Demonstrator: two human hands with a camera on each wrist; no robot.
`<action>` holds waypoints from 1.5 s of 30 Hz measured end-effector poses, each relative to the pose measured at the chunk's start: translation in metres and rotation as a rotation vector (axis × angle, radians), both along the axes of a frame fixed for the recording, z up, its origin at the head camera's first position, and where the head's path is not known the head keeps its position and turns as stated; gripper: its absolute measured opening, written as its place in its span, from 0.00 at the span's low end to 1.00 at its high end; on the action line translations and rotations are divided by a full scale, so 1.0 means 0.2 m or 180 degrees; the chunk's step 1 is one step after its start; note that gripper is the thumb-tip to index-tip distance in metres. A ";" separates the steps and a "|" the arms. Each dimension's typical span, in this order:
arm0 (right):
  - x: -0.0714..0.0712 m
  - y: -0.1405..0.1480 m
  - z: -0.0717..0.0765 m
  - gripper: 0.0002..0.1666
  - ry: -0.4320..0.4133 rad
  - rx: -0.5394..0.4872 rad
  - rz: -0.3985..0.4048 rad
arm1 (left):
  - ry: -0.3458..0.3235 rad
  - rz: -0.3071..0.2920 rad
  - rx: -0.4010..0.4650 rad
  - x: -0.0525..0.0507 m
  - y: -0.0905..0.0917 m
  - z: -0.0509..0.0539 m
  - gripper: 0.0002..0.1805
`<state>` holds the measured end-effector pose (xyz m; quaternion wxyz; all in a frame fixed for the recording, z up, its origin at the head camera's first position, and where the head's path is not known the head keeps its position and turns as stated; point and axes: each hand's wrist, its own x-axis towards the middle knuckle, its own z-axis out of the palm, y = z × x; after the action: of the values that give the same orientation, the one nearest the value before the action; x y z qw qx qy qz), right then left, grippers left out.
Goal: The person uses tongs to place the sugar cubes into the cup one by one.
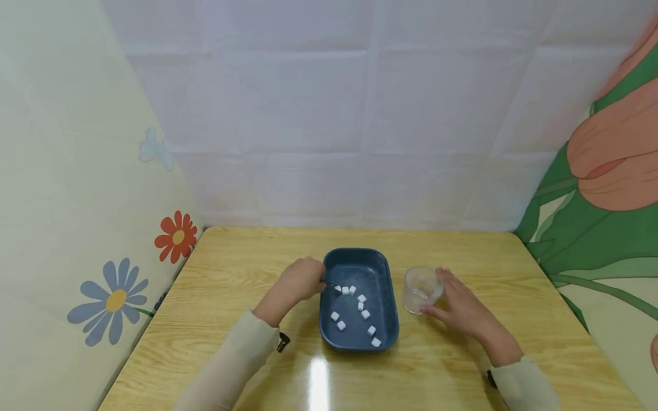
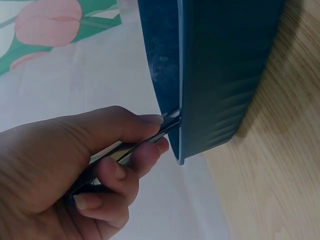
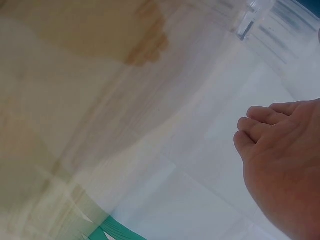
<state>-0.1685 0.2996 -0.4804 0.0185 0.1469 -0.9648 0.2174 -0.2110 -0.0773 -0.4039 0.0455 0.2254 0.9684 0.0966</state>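
Note:
My left hand point(image 1: 303, 278) grips metal tweezers point(image 2: 170, 122) over the left rim of a dark blue rectangular dish point(image 1: 358, 260). In the left wrist view the thumb and fingers pinch the two prongs, whose ends are hidden behind the dish wall. From the head view, the tips reach a small white cube point(image 1: 337, 288); whether they pinch it I cannot tell. Several more white cubes point(image 1: 365, 314) are scattered on the dish floor. To the right of the dish, my right hand point(image 1: 465, 305) holds a clear glass cup point(image 1: 418, 285), thumb at its near side and fingers at its right.
Both dish and cup are on a wooden table point(image 1: 236, 257). A pale cloth wall point(image 1: 288, 114) rises behind the far edge, with flower-printed cloths point(image 1: 612, 160) at either side. Dark bands point(image 1: 283, 341) show at both wrists.

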 end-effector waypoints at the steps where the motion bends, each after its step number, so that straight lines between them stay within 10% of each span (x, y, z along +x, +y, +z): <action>1: 0.00 0.00 0.00 0.65 -0.0008 -0.0001 0.0000 | -0.0005 -0.0004 0.0024 0.00 0.00 0.00 0.20; 45: 0.00 0.00 0.00 0.64 -0.0015 0.0000 -0.0006 | 0.0266 -0.0444 0.0262 0.08 0.10 0.21 0.15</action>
<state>-0.1679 0.2997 -0.4809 0.0165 0.1455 -0.9650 0.2177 -0.1951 -0.0568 -0.3627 0.0024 0.2978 0.9466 0.1234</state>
